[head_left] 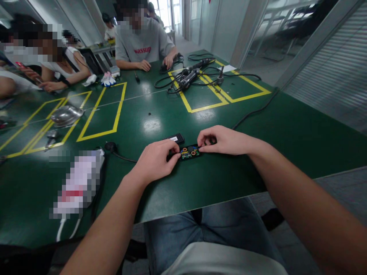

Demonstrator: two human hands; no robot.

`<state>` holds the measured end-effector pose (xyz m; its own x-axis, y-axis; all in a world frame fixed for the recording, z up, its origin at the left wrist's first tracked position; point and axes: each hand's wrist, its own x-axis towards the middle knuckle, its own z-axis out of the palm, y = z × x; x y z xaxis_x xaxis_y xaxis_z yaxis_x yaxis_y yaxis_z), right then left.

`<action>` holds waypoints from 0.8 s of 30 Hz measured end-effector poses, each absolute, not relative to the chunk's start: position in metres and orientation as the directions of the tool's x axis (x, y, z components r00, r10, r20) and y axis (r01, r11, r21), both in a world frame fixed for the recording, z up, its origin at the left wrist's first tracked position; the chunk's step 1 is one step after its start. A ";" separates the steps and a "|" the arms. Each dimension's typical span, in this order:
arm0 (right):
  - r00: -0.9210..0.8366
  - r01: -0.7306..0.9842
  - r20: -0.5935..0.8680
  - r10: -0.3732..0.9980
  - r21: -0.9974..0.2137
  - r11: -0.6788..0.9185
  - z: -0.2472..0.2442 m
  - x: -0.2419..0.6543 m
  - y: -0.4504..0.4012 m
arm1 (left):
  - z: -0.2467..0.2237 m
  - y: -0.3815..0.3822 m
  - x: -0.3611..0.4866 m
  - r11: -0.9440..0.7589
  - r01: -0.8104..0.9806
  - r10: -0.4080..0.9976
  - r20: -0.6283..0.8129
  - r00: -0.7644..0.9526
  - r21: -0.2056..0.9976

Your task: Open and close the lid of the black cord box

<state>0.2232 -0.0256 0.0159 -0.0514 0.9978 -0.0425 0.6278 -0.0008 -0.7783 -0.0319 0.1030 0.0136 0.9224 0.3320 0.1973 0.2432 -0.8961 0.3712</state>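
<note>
An opened power adapter (189, 152), a black case half with a circuit board and copper coils showing, is between my hands just above or on the green table. My left hand (155, 160) pinches its left end between thumb and fingers. At the opposite end, my right hand (222, 140) grips with thumb and fingertips, the other fingers curled. Just behind lies a black case cover (178, 138) with a white label, partly hidden by my left hand. A cord with a black plug (111, 147) runs out on the left, and another black cable (255, 112) leads away behind my right hand.
The green table (229, 183) carries yellow tape rectangles. Black cabled tools (189, 78) lie at the far right, a shiny metal part (67, 115) at the left. A blurred pouch (78, 181) rests near my left arm. Across the table sits a person (143, 42); others are left.
</note>
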 end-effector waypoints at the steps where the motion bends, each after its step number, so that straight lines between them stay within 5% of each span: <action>1: -0.052 0.627 -0.040 0.998 -0.779 0.001 0.016 0.223 -0.026 | 0.013 0.103 -0.032 -0.894 0.239 0.332 0.203 0.921 0.379; 10: -0.009 0.589 -0.043 0.999 -0.807 -0.030 0.017 0.222 -0.027 | 0.017 0.104 -0.034 -0.889 0.149 0.305 0.317 0.898 0.433; 24: -0.026 0.638 0.018 0.999 -0.769 0.031 0.018 0.225 -0.028 | 0.013 0.109 -0.033 -0.908 0.139 0.265 0.285 0.921 0.395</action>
<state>0.2247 -0.0283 0.0181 -0.0263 0.9995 0.0178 0.6383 0.0305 -0.7692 -0.0333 0.1087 0.0130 0.9210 0.2652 0.2855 0.1389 -0.9080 0.3954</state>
